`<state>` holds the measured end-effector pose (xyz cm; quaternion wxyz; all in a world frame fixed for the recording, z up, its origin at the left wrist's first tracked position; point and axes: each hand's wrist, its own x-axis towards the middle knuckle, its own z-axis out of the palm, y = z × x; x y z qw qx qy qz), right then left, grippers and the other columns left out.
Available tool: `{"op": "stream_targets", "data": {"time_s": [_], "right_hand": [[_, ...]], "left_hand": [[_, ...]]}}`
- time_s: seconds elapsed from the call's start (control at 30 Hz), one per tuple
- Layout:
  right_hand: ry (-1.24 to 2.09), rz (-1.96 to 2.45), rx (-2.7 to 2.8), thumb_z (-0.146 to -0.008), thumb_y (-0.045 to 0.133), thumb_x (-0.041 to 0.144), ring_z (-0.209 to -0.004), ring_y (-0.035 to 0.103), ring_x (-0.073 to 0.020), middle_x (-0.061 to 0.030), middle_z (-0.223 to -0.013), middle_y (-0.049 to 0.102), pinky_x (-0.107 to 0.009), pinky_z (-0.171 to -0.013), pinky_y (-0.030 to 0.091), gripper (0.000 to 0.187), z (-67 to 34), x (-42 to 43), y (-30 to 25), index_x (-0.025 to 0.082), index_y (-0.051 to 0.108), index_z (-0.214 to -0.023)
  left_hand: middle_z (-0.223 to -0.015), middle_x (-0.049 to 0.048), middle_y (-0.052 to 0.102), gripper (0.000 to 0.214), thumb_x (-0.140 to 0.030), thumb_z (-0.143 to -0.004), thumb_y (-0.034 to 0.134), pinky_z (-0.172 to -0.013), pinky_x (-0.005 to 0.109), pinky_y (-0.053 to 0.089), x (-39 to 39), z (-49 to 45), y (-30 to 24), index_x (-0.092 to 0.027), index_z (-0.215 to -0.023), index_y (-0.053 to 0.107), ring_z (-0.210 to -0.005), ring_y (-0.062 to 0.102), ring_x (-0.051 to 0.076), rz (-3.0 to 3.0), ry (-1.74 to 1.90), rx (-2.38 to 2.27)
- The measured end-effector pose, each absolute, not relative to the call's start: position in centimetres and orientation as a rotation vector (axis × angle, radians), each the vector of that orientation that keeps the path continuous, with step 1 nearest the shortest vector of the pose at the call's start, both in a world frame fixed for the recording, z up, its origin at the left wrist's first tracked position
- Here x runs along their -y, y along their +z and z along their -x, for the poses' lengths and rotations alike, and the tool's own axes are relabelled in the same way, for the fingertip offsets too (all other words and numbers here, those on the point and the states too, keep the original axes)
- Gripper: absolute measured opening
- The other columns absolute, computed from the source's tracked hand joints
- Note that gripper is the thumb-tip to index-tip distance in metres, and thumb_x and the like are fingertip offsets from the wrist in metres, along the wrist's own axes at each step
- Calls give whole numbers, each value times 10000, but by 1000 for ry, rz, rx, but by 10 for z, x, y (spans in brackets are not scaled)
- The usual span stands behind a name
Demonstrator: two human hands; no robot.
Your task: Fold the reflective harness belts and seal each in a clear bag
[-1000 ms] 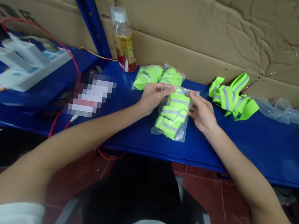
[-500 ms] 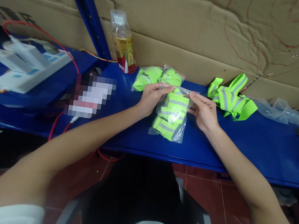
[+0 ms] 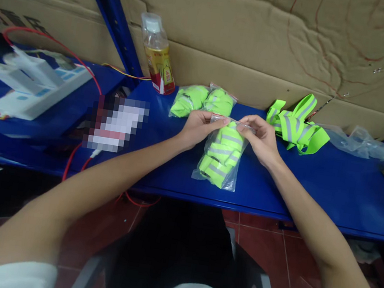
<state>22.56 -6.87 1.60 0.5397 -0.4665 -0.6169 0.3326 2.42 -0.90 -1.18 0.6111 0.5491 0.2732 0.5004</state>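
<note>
A clear plastic bag (image 3: 221,155) with folded neon-yellow reflective bands inside lies on the blue shelf (image 3: 315,191) in front of me. My left hand (image 3: 197,128) pinches the bag's top edge on the left. My right hand (image 3: 260,137) pinches the same top edge on the right, fingers pressed together along the opening. Two more filled bags (image 3: 204,100) lie just behind my hands. A loose heap of neon-yellow reflective bands (image 3: 298,124) rests to the right of my right hand.
A plastic bottle with yellow liquid (image 3: 157,54) stands at the back against the cardboard wall. Empty clear bags (image 3: 361,143) lie at far right. A white power strip (image 3: 31,84) with a red cable sits at left. A blue upright post (image 3: 114,12) rises behind.
My two hands have drawn closer together along the bag's top edge, and the bag has tilted and shifted slightly toward me.
</note>
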Motion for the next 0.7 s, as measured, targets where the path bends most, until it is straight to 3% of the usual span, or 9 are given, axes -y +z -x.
{"op": "stream_targets", "data": {"time_s": [0.23, 0.53, 0.7], "right_hand": [[934, 1092, 1484, -779, 933, 506, -920, 711, -217, 3, -974, 815, -417, -919, 572, 252, -231, 66, 12, 316, 865, -930], [1040, 1058, 1693, -852, 861, 634, -794, 605, -159, -15, -900, 750, -333, -747, 484, 418, -234, 72, 24, 268, 806, -656], [1180, 1130, 1562, -790, 908, 642, -731, 587, -141, -9, -843, 744, -306, -658, 466, 407, -232, 70, 20, 261, 812, -685]], "left_hand": [[-929, 61, 856, 360, -527, -704, 994, -787, 281, 608, 14, -24, -9, -228, -878, 895, -807, 749, 140, -1340, 1138, -607], [-873, 52, 842, 300, -493, -728, 975, -710, 270, 562, 18, -28, -13, -232, -851, 894, -754, 712, 136, -1425, 1178, -650], [-748, 22, 789, 265, -462, -745, 959, -606, 265, 485, 14, -28, -15, -224, -829, 878, -636, 630, 117, -1449, 1179, -713]]}}
